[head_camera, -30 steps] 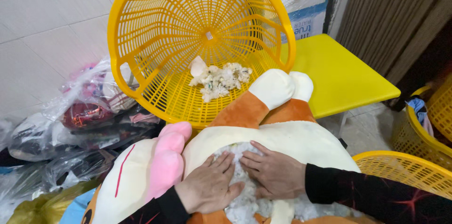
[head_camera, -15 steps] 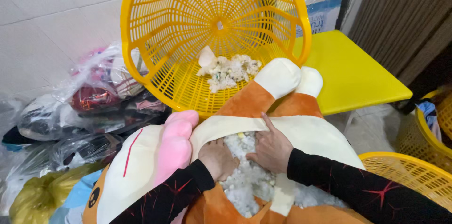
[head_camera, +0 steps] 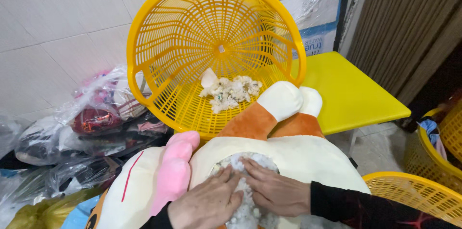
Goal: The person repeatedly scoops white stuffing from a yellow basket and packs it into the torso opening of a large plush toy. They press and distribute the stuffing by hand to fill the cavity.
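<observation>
A big cream and orange plush toy [head_camera: 308, 154] lies in front of me with its seam open, showing white stuffing [head_camera: 243, 162]. My left hand [head_camera: 204, 202] lies flat on the stuffing at the left of the opening, fingers spread. My right hand [head_camera: 274, 191] presses on the stuffing beside it, fingertips pointing left. Both hands touch each other over the hole. The toy's two orange legs with white feet [head_camera: 284, 99] stick up toward a tilted yellow plastic basket [head_camera: 159, 31]. A small heap of loose white stuffing [head_camera: 230, 92] sits in that basket.
A yellow table [head_camera: 351, 89] stands at the right behind the toy. Several clear plastic bags of soft toys [head_camera: 96, 113] pile up at the left by the tiled wall. More yellow baskets [head_camera: 414, 193] sit at the lower right. A pink plush part [head_camera: 175, 161] lies left of the opening.
My hands came out of the opening and now lie flat on top of the stuffing. The seam gap looks smaller. The view tilted up a little.
</observation>
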